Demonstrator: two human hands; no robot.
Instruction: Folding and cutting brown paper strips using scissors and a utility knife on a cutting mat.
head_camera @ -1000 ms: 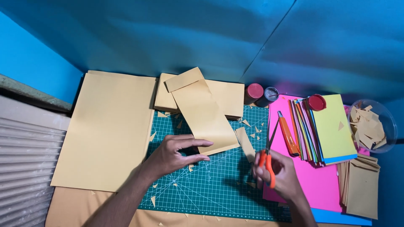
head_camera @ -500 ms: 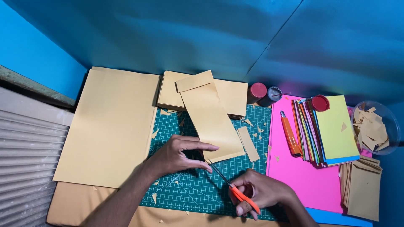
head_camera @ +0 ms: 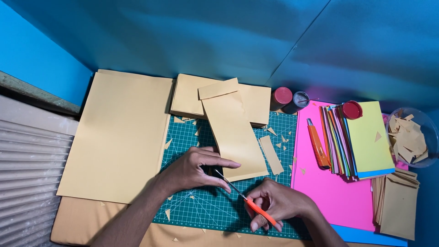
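Observation:
My left hand (head_camera: 196,168) lies on the green cutting mat (head_camera: 206,206), its fingers pressing the lower left corner of a folded tan paper envelope (head_camera: 235,132). My right hand (head_camera: 274,206) grips orange-handled scissors (head_camera: 249,203) at the mat's front edge. The blades point up and left, their tips just under my left fingers at the envelope's bottom edge. A narrow tan paper strip (head_camera: 271,154) lies right of the envelope.
A large tan sheet (head_camera: 121,132) lies at the left. Behind the mat sits a tan stack (head_camera: 187,96), then two glue pots (head_camera: 288,98). Right: pink paper (head_camera: 329,192), an orange knife (head_camera: 316,144), coloured sheets (head_camera: 366,137), finished envelopes (head_camera: 398,201), a scrap bowl (head_camera: 411,137).
My right hand picked up the scissors from the pink paper's edge and brought them down and left, blades now at the envelope's lower edge. My left hand shifted slightly along the envelope's corner.

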